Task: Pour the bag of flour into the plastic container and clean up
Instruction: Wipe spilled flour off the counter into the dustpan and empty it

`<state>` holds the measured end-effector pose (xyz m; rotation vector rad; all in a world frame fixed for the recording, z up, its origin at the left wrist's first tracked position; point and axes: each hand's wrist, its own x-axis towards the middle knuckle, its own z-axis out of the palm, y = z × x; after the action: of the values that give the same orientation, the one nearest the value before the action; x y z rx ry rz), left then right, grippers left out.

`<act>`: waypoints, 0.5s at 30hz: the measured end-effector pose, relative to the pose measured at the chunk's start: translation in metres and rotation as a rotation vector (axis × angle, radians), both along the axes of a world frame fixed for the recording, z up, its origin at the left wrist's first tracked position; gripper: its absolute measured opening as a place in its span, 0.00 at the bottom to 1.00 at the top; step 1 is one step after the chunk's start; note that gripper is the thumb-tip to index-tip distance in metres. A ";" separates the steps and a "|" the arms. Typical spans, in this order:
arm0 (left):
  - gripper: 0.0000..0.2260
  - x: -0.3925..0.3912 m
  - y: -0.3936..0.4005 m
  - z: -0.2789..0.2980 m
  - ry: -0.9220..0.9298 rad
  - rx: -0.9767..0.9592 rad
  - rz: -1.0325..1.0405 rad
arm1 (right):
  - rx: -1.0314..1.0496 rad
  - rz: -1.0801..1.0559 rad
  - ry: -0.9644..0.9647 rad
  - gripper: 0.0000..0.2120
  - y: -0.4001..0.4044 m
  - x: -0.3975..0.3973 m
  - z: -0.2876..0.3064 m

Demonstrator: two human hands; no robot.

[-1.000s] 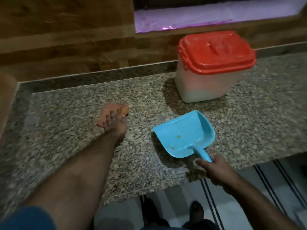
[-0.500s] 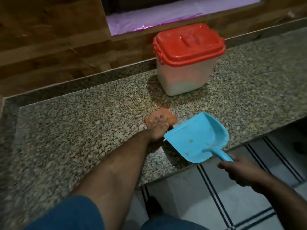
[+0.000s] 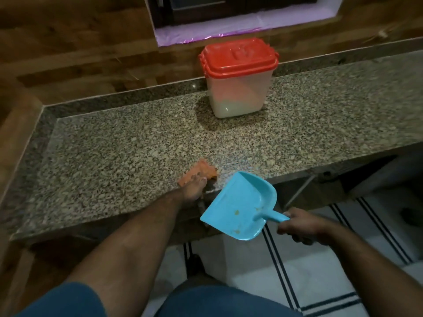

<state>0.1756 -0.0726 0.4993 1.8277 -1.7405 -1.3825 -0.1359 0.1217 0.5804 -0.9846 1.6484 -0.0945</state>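
A translucent plastic container with a red lid on it stands at the back of the granite counter, white flour low inside. My left hand presses flat on an orange cloth at the counter's front edge. My right hand grips the handle of a blue dustpan, which hangs just below and in front of that edge, right of the cloth, with a few yellowish specks inside it. No flour bag is in view.
A wood-panelled wall backs the counter, with a recess lined in purple sheet above the container. White floor tiles with dark stripes lie below the counter's edge. My legs show at the bottom.
My left hand has slid the cloth right and towards the front edge. The dustpan has come off the counter top and now hangs below the edge.
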 end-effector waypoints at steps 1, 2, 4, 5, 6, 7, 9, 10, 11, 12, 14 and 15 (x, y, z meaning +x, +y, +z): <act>0.22 -0.002 0.010 0.005 0.043 0.014 0.035 | 0.006 0.009 0.012 0.05 0.006 -0.001 -0.003; 0.22 -0.003 0.014 0.011 0.117 0.011 0.086 | 0.012 0.009 0.015 0.06 0.011 0.000 -0.007; 0.27 0.000 0.027 0.022 0.218 0.026 0.216 | 0.024 -0.012 0.001 0.08 0.021 0.001 -0.013; 0.28 0.004 0.031 0.028 0.238 0.024 0.277 | 0.028 -0.025 -0.009 0.09 0.026 0.002 -0.015; 0.28 0.007 0.030 0.030 0.260 0.011 0.316 | 0.033 -0.035 -0.014 0.10 0.031 0.004 -0.017; 0.27 0.009 0.031 0.035 0.253 -0.014 0.337 | 0.040 -0.043 -0.015 0.11 0.037 0.006 -0.018; 0.25 0.014 0.036 0.047 0.247 -0.051 0.359 | 0.061 -0.058 -0.017 0.12 0.049 0.013 -0.024; 0.24 0.019 0.036 0.047 0.251 -0.059 0.367 | 0.068 -0.067 -0.016 0.13 0.053 0.017 -0.028; 0.24 0.022 0.036 0.048 0.242 -0.058 0.374 | 0.069 -0.071 -0.011 0.12 0.056 0.022 -0.030; 0.24 0.026 0.035 0.046 0.226 -0.066 0.378 | 0.066 -0.072 -0.007 0.12 0.057 0.026 -0.032; 0.24 0.034 0.033 0.045 0.176 -0.078 0.370 | 0.058 -0.071 -0.019 0.11 0.055 0.033 -0.032; 0.24 0.038 0.032 0.044 0.153 -0.094 0.365 | 0.057 -0.058 -0.033 0.11 0.054 0.035 -0.030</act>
<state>0.2135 -0.0403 0.5438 1.8220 -1.2943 -1.2330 -0.1008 0.1756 0.5500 -0.8878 1.6409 -0.1023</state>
